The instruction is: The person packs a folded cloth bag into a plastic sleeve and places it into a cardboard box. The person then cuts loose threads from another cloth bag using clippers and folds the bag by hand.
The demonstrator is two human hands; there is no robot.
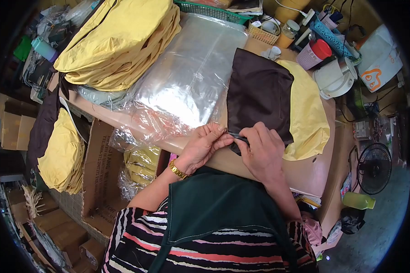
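Observation:
In front of my body, my left hand (204,144) pinches one end of a narrow dark strip (235,135) between thumb and fingertips. My right hand (263,150) is closed on the strip's other end, a short way to the right. The strip lies at the near edge of a dark brown cloth piece (258,91); I cannot tell whether the two are joined. Yellow fabric (306,113) spreads out from under the brown cloth on the right. Left of the brown cloth lies a stack of clear plastic bags (187,77), close beyond my left hand.
A tall pile of yellow fabric pieces (118,41) stands at the table's back left. Below the table edge is an open cardboard box (95,168) with plastic-wrapped yellow goods. Baskets, a red cup (321,49) and a white jug (335,77) line the back right. A black fan (374,168) stands right.

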